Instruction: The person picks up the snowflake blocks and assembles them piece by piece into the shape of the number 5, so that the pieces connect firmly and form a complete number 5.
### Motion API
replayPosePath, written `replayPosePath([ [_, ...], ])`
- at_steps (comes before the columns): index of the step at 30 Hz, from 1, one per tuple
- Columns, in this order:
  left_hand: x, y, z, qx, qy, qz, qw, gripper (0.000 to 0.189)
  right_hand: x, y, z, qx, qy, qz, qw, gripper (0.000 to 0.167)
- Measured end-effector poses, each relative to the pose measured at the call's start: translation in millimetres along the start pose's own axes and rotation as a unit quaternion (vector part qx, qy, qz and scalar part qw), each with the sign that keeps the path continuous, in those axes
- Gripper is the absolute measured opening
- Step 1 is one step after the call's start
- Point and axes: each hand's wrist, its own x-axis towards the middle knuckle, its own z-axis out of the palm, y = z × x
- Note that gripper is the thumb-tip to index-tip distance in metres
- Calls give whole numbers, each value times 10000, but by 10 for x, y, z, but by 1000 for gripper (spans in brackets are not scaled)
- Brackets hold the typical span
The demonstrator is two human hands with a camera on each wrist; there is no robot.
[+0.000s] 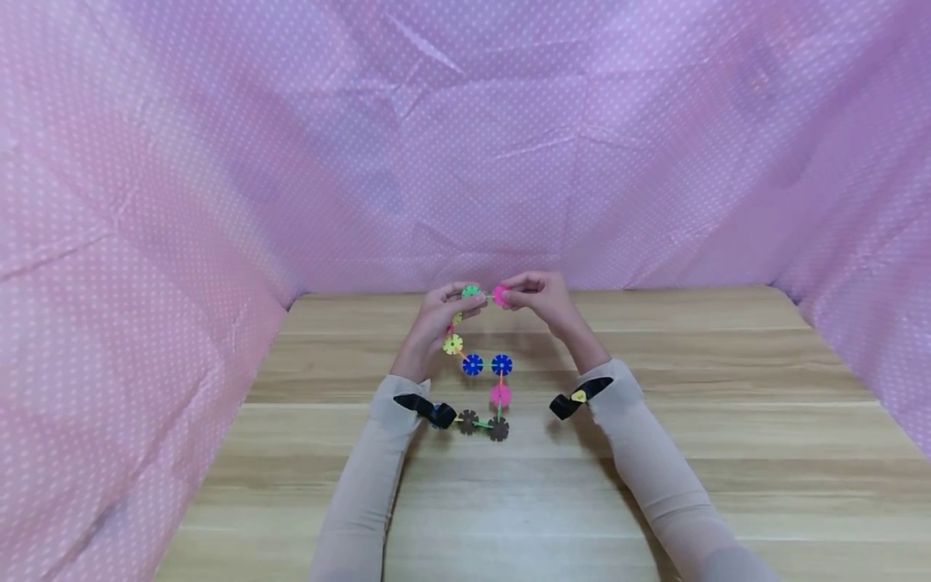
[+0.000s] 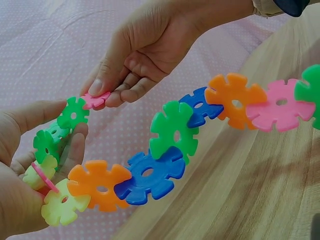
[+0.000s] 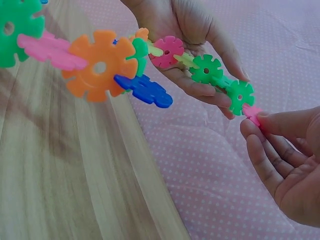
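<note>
A chain of slotted, flower-shaped plastic discs, joined edge to edge, hangs between and below the hands. My left hand (image 1: 435,317) holds its upper end, thumb and fingers on the green discs (image 3: 241,100), with yellow discs (image 2: 67,210) by the palm. A small pink disc (image 3: 251,115) at the chain's tip is pinched by my right hand (image 1: 550,302) between thumb and forefinger, right at the edge of the last green disc. From the left hand the chain runs down past blue discs (image 1: 473,372) and a pink one (image 1: 500,400) to dark discs (image 1: 498,435) nearer me.
Under the hands lies a wood-grain table (image 1: 727,485), its far edge just beyond them. Pink polka-dot cloth (image 1: 494,162) rises behind it and on both sides. Black wrist devices (image 1: 436,414) stick out from both sleeves, the left one close to the chain's lower end.
</note>
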Motion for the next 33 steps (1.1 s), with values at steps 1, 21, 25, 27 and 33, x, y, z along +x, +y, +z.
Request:
replayPosePath([
  [1,-2,7,5,2,4,-2,10000,44,-1,-7,-1,7,4,-10,10000,25],
  [21,-55,21,36,332,142,118,9993,41,-41,12,17,132,88,-149,9998,26],
  [25,-48,24,56,339,141,154,9992,43,-37,23,17,215,110,-189,9995,25],
  [27,-54,27,66,371,162,127,9991,44,-36,23,20,252,120,-198,9994,25],
  [33,-62,22,100,313,206,165,9992,38,-23,36,23,321,135,-209,9992,25],
])
